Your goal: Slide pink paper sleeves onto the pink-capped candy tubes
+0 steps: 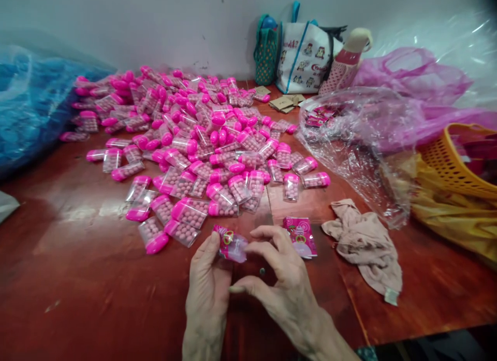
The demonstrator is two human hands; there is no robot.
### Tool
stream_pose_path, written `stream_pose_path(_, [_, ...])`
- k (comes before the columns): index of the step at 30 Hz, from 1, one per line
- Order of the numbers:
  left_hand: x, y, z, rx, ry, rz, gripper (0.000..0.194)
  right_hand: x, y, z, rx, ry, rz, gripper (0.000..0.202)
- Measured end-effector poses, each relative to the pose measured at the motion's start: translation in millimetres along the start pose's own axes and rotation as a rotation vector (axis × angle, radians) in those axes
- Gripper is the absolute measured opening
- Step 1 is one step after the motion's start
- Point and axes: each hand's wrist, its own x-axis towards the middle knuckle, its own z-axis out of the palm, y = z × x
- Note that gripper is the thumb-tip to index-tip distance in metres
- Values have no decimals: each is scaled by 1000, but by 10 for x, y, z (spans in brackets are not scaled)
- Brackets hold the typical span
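Between its thumb and fingers, my left hand [209, 273] grips a small pink printed plastic sleeve [232, 245] with a clear part. My right hand [285, 280] is curved beside it, thumb and fingers apart, its index fingertip at the sleeve's right end; whether it touches is hard to tell. A few flat sleeves of the same print [301, 236] lie on the table just past my right hand. In front of both hands spreads a large heap of clear, pink-capped candy boxes [190, 213] filled with pink balls.
A beige cloth [365, 244] lies to the right. Beyond it are a clear plastic bag [349, 138], a yellow basket [454, 154] and a purple bag [415, 76]. A blue bag [34, 107] stands left. At the wall are a white tote [305, 58] and a pink bottle [344, 66].
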Motion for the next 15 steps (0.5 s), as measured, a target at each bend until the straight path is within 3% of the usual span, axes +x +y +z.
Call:
stream_pose_path(5, [-6, -27, -61, 55, -79, -44, 2, -23, 22, 55, -139, -23, -91, 28])
stream_pose_path(9, [16, -34, -103, 163, -195, -6, 16, -13, 52, 55, -138, -64, -92, 14])
stream_pose_path(11, [25, -31, -112, 193, -238, 42, 19, -14, 68, 60, -129, -63, -92, 16])
stream_pose_path(15, [10, -22, -110, 226, -235, 45, 18, -36, 72, 69, -106, -55, -110, 19])
